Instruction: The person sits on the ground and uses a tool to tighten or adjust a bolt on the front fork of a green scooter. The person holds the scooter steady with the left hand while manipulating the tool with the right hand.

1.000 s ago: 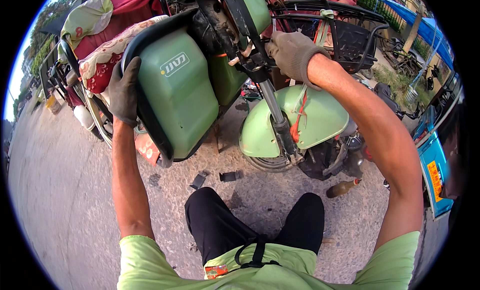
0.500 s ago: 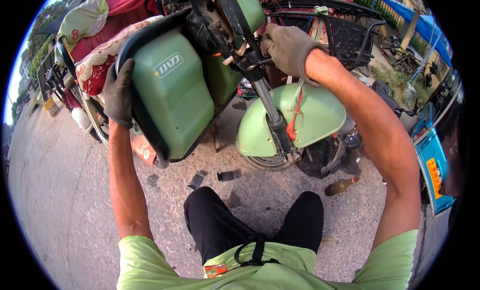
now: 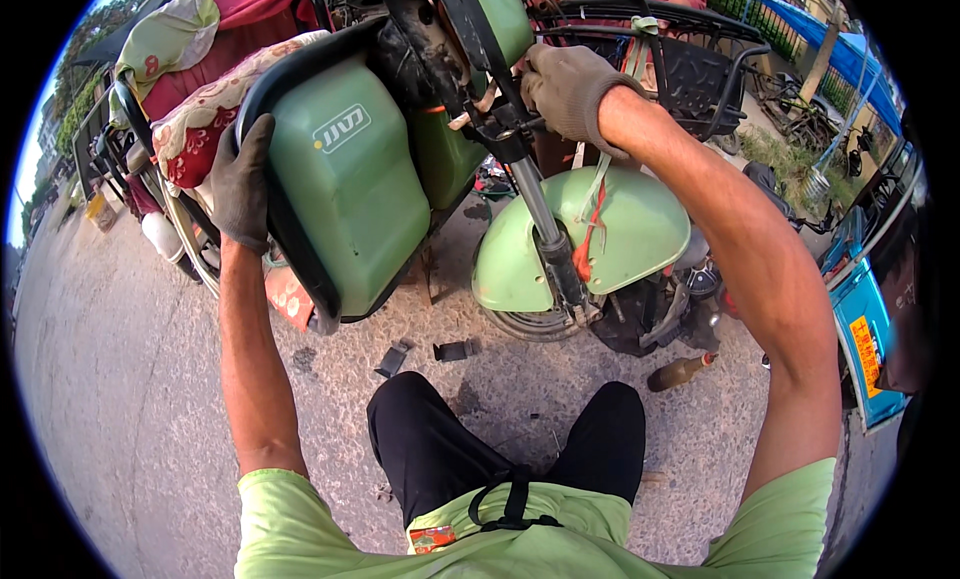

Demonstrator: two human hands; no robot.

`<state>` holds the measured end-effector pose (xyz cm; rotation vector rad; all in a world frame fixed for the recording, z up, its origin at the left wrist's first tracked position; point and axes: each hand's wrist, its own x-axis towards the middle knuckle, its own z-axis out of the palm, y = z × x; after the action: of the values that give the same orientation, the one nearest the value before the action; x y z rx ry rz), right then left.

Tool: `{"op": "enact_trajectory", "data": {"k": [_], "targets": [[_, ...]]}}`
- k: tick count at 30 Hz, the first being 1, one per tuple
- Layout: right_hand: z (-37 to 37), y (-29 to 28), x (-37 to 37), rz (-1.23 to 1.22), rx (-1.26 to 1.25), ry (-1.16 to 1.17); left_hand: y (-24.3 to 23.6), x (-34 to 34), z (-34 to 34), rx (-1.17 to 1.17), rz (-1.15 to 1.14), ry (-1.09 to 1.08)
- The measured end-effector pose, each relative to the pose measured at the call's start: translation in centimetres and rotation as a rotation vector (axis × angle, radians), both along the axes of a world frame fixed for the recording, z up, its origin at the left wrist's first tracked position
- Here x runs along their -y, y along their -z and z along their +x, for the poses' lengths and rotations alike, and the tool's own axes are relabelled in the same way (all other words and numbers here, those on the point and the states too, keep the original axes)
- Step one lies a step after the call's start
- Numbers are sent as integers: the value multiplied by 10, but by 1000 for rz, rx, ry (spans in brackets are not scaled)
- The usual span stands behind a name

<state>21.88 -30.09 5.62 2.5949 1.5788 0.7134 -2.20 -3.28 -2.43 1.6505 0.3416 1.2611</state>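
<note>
In front of me stands a green three-wheeler with its front panels exposed. My left hand [image 3: 241, 184], in a dark brown work glove, grips the black-edged green leg shield [image 3: 345, 194], thumb on the edge and fingers mostly out of sight behind it. Gloved the same way, my right hand [image 3: 575, 94] is closed beside the top of the front fork [image 3: 530, 189]. Its fingertips are bent in toward the steering stem, and what they hold is hidden. Below that hand sits the rounded green front mudguard [image 3: 625, 224], with a red ribbon [image 3: 592, 241] hanging over it.
Two small black pieces [image 3: 456, 350] and a brown bottle [image 3: 682, 372] lie on the concrete ahead of my knees. A black metal basket [image 3: 700, 79] stands beyond my right hand. Floral cloth [image 3: 190, 144] covers something at the left, and a blue vehicle panel [image 3: 865, 324] is at the right.
My right hand and forearm have shifted slightly up and left by the fork. The left hand keeps its hold on the leg shield, which has barely moved.
</note>
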Motion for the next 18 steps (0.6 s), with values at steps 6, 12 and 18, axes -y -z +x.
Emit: {"op": "enact_trajectory", "data": {"k": [6, 12, 18], "targets": [[10, -1, -16, -263, 312, 82, -1, -5, 0, -4, 68, -37], [-3, -18, -23, -542, 228, 150, -2, -1, -3, -17, 76, -38], [6, 3, -12, 153, -133, 108, -3, 5, -2, 13, 30, 4]]}}
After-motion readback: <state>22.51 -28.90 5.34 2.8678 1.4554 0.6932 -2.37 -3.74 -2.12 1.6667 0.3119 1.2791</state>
